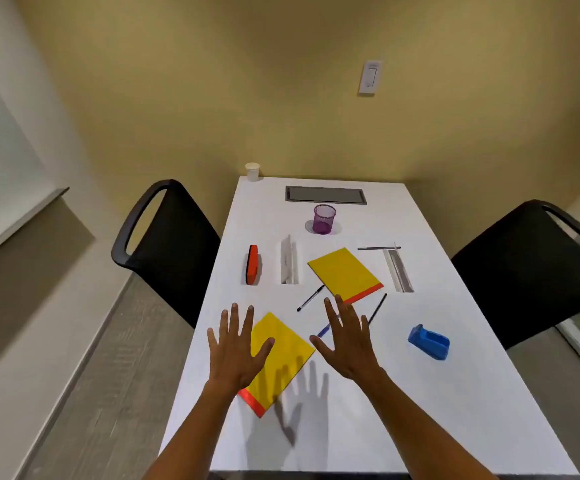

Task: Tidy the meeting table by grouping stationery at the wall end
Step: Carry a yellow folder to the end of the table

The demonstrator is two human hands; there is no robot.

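Hands spread flat: left hand (235, 344) over yellow notepad (281, 358), right hand (349, 341) beside.

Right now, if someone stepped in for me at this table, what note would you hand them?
Left hand open, fingers spread over the near yellow notepad; right hand open above a blue pen. Neither holds anything.
Scattered mid-table: second yellow notepad, black pen, dark pen, red eraser, two white boxes, grey pen, blue tape dispenser.
Purple mesh pen cup stands nearer the wall, apparently empty.
Done: nothing grouped yet.
Left: move everything to the wall end.
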